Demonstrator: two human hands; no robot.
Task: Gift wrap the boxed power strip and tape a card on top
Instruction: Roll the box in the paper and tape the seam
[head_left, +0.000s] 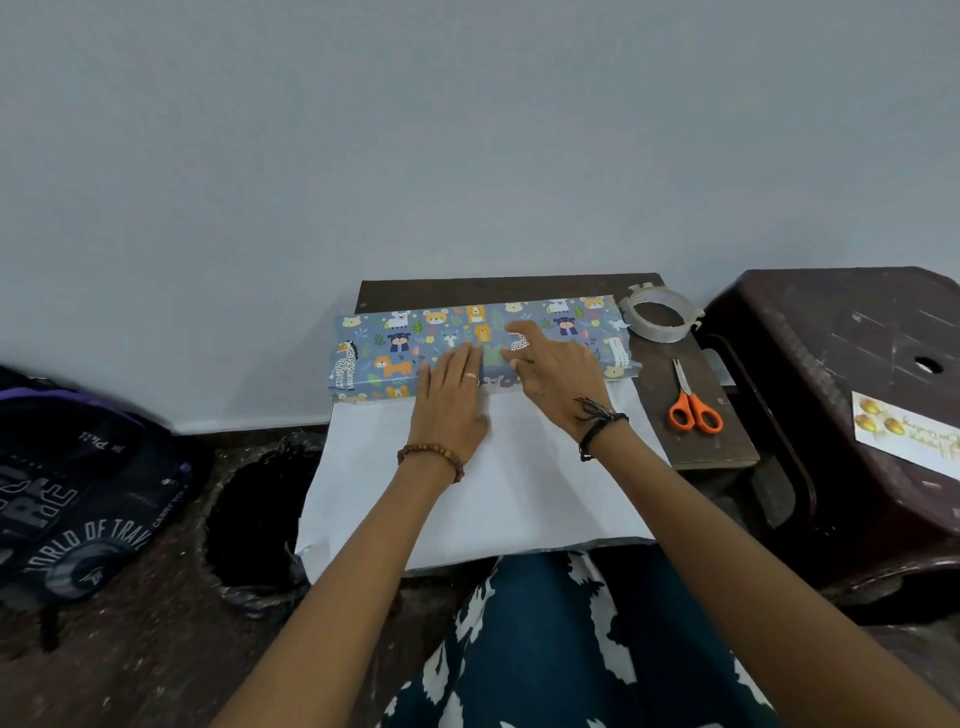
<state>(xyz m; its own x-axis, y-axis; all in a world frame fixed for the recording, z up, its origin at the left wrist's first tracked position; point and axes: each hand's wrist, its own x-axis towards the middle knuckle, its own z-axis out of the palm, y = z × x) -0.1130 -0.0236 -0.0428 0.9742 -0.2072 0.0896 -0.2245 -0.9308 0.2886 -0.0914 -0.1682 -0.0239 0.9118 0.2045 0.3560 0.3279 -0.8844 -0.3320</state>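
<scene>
- Boxed power strip (483, 338), partly wrapped in blue animal-print wrapping paper (395, 340), lying lengthwise along far edge of small dark tabletop (691, 441), left end sticking out past the left edge.
- White underside of the same paper (519, 493) spread flat from box toward near edge, overhanging it above a lap in dark blue and white patterned fabric (545, 649).
- Left hand (449, 402) flat, palm down, fingers straight and close together, pressing on paper at box's near edge; ring on one finger, beaded bracelet at wrist.
- Right hand (556, 374) on top of box, index finger stretched out pressing printed paper near box centre, other fingers loosely bent; pinching nothing visible; dark thread band at wrist.
- Neither grip closed round anything.
- Clear tape roll (660, 319) at far right corner of tabletop, just beside box's right end.
- Orange-handled scissors (693, 402) along right edge, blades shut, pointing toward far edge, apart from paper.
- Dark brown plastic stool (841, 364) right of tabletop; white card with gold balloons (904, 428) lying on its seat.
- Bin lined with black bag (249, 519) on floor left of tabletop.
- Dark backpack with printed lettering (78, 493) further left on floor.
- Plain pale wall (467, 130) behind.
</scene>
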